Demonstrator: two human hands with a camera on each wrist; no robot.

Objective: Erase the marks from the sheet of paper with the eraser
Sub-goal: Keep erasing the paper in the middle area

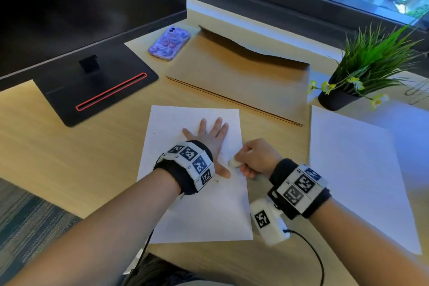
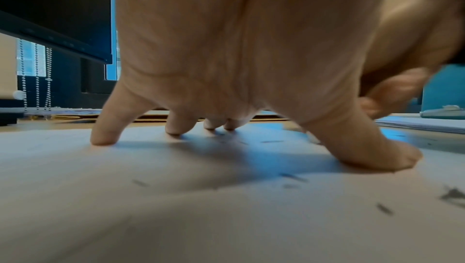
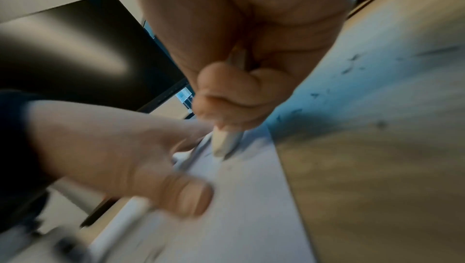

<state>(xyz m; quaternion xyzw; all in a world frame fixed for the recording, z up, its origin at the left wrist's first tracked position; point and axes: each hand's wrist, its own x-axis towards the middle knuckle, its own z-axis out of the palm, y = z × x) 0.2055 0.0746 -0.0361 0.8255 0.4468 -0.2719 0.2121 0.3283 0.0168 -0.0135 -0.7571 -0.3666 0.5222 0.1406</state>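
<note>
Window daylight, bluish shadows, blurred wrist views.

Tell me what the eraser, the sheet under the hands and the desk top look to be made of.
Eraser: likely soft rubber or vinyl, a matte white block with rounded edges.
Sheet of paper: thin white paper, matte, with dark crumbs scattered on it.
Desk: pale wood-look top with faint grain lines and a smooth finish, perhaps laminate; solid wood cannot be ruled out.

Head overhead; wrists low, near sheet
</note>
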